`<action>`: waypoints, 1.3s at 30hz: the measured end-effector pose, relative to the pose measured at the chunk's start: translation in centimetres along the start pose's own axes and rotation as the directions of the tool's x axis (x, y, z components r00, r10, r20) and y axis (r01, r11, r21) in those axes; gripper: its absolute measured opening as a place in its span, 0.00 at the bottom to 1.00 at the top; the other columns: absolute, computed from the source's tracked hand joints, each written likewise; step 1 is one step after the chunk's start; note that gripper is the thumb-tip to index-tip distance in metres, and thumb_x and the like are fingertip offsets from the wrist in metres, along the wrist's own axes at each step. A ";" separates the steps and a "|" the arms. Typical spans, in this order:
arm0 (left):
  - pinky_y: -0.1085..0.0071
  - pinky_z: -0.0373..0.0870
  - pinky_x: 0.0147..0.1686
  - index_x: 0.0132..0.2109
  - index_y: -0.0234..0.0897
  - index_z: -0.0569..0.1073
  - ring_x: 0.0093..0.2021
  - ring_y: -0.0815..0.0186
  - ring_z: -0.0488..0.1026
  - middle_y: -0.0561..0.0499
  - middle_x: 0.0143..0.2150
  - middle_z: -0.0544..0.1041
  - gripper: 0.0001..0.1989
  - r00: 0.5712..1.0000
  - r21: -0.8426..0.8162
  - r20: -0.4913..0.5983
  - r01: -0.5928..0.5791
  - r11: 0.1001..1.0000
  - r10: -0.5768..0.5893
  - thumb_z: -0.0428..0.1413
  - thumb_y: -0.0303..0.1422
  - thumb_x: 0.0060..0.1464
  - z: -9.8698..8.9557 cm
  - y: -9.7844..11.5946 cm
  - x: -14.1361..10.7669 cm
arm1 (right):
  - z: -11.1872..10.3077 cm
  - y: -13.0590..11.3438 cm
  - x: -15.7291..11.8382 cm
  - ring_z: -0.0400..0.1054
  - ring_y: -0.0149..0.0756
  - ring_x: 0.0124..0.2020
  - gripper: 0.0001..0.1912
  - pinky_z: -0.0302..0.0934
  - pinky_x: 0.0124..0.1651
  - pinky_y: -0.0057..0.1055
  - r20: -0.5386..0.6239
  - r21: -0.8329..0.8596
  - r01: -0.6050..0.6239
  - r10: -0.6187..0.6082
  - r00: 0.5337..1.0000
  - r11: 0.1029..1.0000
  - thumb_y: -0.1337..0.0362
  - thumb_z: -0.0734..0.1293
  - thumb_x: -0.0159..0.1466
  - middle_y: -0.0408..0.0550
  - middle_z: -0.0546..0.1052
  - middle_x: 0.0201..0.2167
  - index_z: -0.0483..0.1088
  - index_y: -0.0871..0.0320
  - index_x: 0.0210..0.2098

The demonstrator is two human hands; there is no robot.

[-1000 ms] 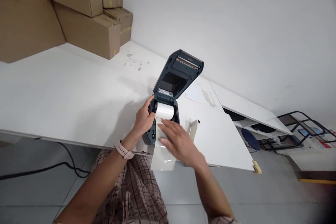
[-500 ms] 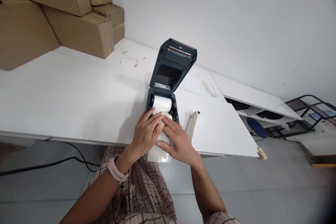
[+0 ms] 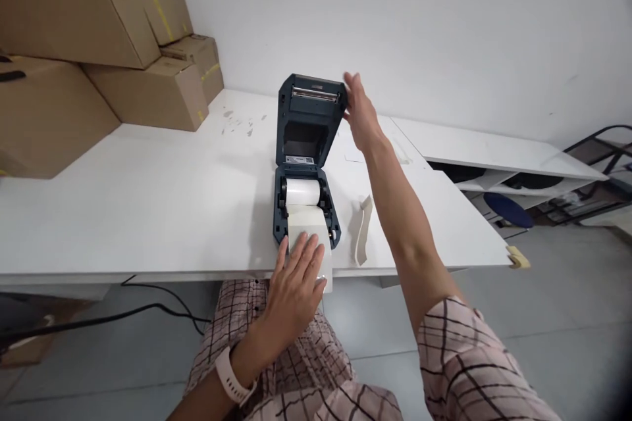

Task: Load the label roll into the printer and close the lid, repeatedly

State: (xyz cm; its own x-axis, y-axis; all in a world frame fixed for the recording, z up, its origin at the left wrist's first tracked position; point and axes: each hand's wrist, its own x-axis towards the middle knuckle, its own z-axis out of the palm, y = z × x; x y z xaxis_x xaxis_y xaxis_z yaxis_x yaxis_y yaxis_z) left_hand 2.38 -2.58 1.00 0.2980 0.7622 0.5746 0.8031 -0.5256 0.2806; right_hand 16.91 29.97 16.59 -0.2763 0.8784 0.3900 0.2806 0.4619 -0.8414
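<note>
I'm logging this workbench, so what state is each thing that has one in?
Device lid: open, raised
White roll: seated in the device
Pale strip: drawn out over the front
Loose strip: bent, on the table
Left hand: flat on the pale strip
Right hand: at the lid's edge, grip unclear
Boxes: stacked

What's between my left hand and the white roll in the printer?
The head view shows a pale strip running from the roll to beneath the left hand.
</note>
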 end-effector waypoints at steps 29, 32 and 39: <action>0.52 0.73 0.64 0.70 0.41 0.67 0.69 0.46 0.69 0.41 0.70 0.72 0.37 0.745 -0.864 0.270 0.466 0.188 -0.610 0.65 0.47 0.58 -0.7 -7.0 5.5 | 8.2 1.8 -26.5 0.59 0.55 0.74 0.51 0.55 0.76 0.56 0.017 0.611 -0.437 0.542 0.840 0.660 0.40 0.76 0.57 0.47 0.63 0.75 0.57 0.46 0.74; 0.55 0.75 0.60 0.69 0.39 0.67 0.66 0.47 0.72 0.40 0.68 0.74 0.37 0.758 -0.862 0.254 0.459 0.215 -0.600 0.65 0.47 0.57 -0.5 -7.3 5.9 | 8.1 1.6 -26.1 0.62 0.56 0.72 0.54 0.58 0.74 0.56 0.002 0.608 -0.418 0.526 0.851 0.675 0.39 0.76 0.56 0.51 0.65 0.74 0.54 0.48 0.75; 0.67 0.72 0.46 0.45 0.40 0.73 0.43 0.64 0.74 0.50 0.43 0.76 0.16 0.537 -0.707 -0.266 0.456 0.540 -0.801 0.64 0.45 0.57 0.6 -3.6 0.8 | 8.0 1.8 -26.2 0.57 0.53 0.76 0.52 0.54 0.77 0.53 0.009 0.568 -0.417 0.501 0.866 0.710 0.39 0.73 0.59 0.50 0.59 0.77 0.54 0.48 0.75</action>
State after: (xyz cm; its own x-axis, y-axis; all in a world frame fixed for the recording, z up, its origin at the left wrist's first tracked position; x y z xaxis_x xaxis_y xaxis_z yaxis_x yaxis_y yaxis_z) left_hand 0.06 0.12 0.05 -0.6201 0.7298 0.2880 0.2054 -0.2033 0.9573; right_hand 17.28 6.81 1.80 -0.1073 0.9904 -0.0870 -0.2078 -0.1079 -0.9722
